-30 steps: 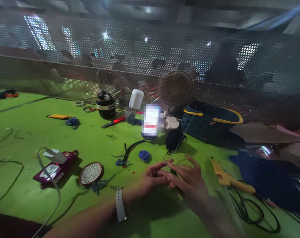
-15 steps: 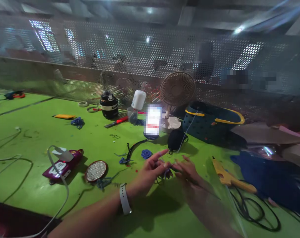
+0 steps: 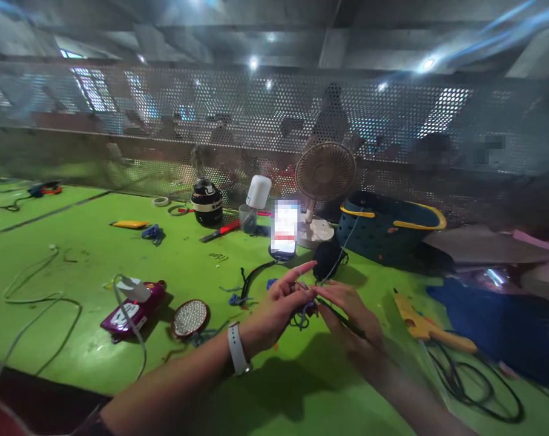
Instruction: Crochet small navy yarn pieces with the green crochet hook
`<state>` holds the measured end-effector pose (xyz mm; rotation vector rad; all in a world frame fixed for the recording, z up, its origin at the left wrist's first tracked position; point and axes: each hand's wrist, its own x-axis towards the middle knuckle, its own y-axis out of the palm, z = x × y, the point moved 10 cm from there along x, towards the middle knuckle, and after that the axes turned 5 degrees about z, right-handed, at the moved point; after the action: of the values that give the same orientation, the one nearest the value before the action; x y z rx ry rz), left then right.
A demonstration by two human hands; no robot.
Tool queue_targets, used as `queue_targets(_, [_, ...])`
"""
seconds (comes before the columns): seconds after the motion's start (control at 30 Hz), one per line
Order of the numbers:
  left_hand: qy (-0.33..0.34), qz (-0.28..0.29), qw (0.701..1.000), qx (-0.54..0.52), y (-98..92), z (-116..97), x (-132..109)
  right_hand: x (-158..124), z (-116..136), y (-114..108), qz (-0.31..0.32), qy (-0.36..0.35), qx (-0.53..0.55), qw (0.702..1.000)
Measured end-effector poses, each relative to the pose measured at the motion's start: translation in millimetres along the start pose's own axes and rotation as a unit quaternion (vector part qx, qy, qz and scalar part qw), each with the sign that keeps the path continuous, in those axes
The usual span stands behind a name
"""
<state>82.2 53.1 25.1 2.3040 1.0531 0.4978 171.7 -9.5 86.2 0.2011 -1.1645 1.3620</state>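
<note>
My left hand (image 3: 274,309), with a white watch band on the wrist, pinches a small piece of blue-purple crochet work (image 3: 305,313); its index finger points up with yarn over it. My right hand (image 3: 353,312) is closed around a dark-handled crochet hook (image 3: 349,321), whose tip meets the piece beside my left fingertips. A thin light-blue yarn strand (image 3: 349,237) runs down from the basket toward my hands. Behind my left hand, a blue crocheted flower (image 3: 271,283) is mostly hidden. A dark round bundle (image 3: 327,259) lies just beyond my fingers.
Beyond my hands stand a lit phone (image 3: 285,227), a fan (image 3: 325,172) and a dark basket (image 3: 387,233) with yellow handles. A yellow glue gun (image 3: 431,333) with a coiled cord lies right. To the left are a purple power strip (image 3: 135,309) and a pearl-filled round tin (image 3: 190,318).
The view has shifted, so table items appear slightly farther right and lower. My right hand has turned, showing more of the hook. My left hand now covers most of the blue flower.
</note>
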Motion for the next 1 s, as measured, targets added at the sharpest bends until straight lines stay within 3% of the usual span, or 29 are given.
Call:
queue_targets(0.23, [0.006,0.053,0.995,0.081,-13.8,4.3,1.8,-6.9,-18.0,8.2,-0.007,0.071,0.045,0.996])
queue_targets(0.57, [-0.034,0.061,0.967,0.244,-26.8,4.0,-8.2,-21.5,-28.7,-6.1,-0.086,0.156,0.114,0.977])
queue_targets(0.7, [-0.077,0.083,0.972,0.205,-29.6,7.2,-11.2,-30.8,-42.7,-6.7,-0.103,0.228,0.162,0.955])
queue_targets(0.83, [-0.109,0.036,0.982,0.15,-48.7,6.4,-7.8,-44.7,-55.5,-1.0,-0.121,0.275,0.257,0.919])
queue_targets(0.9, [-0.096,0.019,0.99,0.101,-52.6,3.7,-5.6,-47.4,-55.4,-0.4,-0.122,0.273,0.265,0.917])
queue_targets(1.0, [-0.07,0.057,0.996,0.012,-36.4,3.0,-6.0,-46.5,-50.1,-3.4,-0.122,0.261,0.226,0.931])
